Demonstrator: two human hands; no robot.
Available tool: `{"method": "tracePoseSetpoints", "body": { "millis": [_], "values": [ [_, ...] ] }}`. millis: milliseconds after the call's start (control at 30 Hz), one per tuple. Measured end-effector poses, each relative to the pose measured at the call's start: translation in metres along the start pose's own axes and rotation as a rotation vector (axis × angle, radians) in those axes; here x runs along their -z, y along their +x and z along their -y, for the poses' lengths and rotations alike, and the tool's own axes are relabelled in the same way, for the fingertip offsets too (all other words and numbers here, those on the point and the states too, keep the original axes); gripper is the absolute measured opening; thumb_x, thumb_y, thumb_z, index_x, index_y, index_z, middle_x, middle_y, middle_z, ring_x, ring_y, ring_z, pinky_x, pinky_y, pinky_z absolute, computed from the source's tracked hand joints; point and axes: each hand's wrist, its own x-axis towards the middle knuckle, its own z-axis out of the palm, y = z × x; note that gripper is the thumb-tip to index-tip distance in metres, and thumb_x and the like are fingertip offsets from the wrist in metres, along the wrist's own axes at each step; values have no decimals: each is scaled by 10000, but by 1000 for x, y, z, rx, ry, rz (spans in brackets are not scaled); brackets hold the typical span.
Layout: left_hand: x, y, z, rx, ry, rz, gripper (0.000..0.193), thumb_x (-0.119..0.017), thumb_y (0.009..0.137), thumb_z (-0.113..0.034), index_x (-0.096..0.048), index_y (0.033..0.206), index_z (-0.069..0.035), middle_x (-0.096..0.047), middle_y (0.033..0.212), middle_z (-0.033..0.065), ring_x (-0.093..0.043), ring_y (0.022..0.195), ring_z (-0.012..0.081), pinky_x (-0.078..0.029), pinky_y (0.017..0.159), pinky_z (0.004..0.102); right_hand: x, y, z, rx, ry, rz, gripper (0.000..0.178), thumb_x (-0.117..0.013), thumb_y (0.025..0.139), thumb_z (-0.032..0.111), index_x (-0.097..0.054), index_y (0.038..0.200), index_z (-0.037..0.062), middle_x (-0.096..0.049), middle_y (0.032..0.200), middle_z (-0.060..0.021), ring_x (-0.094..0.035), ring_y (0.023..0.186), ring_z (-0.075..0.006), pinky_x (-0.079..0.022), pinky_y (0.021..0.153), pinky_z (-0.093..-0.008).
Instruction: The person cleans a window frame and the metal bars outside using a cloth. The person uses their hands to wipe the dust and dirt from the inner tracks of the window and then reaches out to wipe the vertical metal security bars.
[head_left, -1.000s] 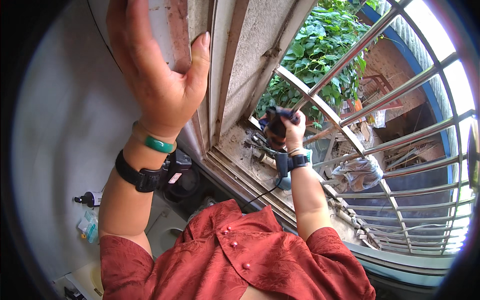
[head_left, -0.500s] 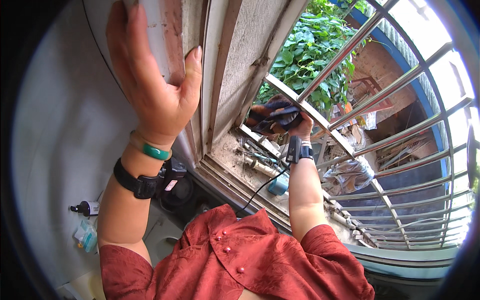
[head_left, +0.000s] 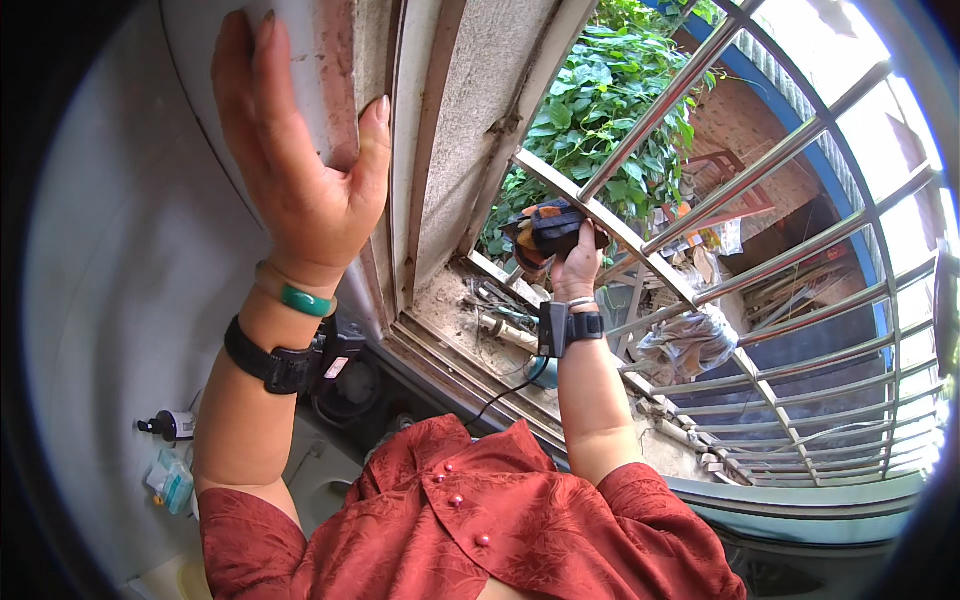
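My left hand [head_left: 300,170] is raised against the edge of the wall beside the window frame, fingers stretched up and thumb spread, holding nothing. A green bangle and a black wrist strap are on that arm. Out past the window sill, my right hand [head_left: 578,265] is closed on a bunched dark cloth [head_left: 553,226] with orange patches. The cloth is by a metal bar [head_left: 610,225] of the window grille; whether it touches the bar I cannot tell. The fingers are partly hidden behind the cloth. A black box with a cable is strapped to my right wrist.
The metal grille [head_left: 770,385] curves along the right, with a crumpled plastic bag [head_left: 692,342] by its bars. Debris lies on the dirty sill [head_left: 440,298]. Green leaves [head_left: 610,100] grow outside. A dark bottle [head_left: 172,425] and a small pack [head_left: 172,480] are at lower left.
My right hand has turned at the wrist and come slightly nearer, and the cloth in it has changed shape. My left hand stays at the wall edge. The view has shifted a little.
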Motion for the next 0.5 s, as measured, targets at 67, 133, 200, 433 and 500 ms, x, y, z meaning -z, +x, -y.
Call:
{"method": "tracePoseSetpoints", "body": {
  "millis": [67,133,200,433,500],
  "values": [
    [-3,0,-1,-4,-18,-5,724,-655,770,-162,-227,1313,51,-276,1332,239,-301,1221,366,-251,1009,426,7,-9,-5,152,-123,-43,257,-519,862,123,-463,1099,41,-557,1032,-71,-562,933,-200,-453,846,-334],
    [-3,-1,-1,-8,-25,-9,724,-654,769,-160,-226,1314,49,-273,1335,239,-298,1223,366,-248,1010,427,7,-24,-9,296,-371,-19,407,-570,826,68,-356,1171,42,-492,1092,-75,-506,978,-175,-407,879,-295],
    [-2,-1,-1,4,-4,6,725,-654,768,-158,-224,1315,48,-267,1339,240,-292,1227,367,-243,1012,430,5,-32,-9,403,-578,71,485,-637,780,74,-359,1175,37,-428,1125,-66,-435,1015,-150,-341,912,-273],
    [-5,-4,13,-42,-70,-86,667,-641,741,-155,-309,1295,10,-314,1293,278,-354,1169,418,-302,961,454,-1,-46,1,738,-967,43,661,-707,692,83,-344,1235,-18,-391,1201,-135,-379,1119,-239,-286,972,-334],
    [-5,-5,12,-13,-69,-58,671,-639,743,-156,-301,1296,17,-300,1305,280,-339,1180,424,-287,971,454,-6,-30,6,396,-550,44,584,-679,747,66,-355,1227,-7,-483,1086,-67,-476,974,-152,-367,891,-274]
  ]
}}
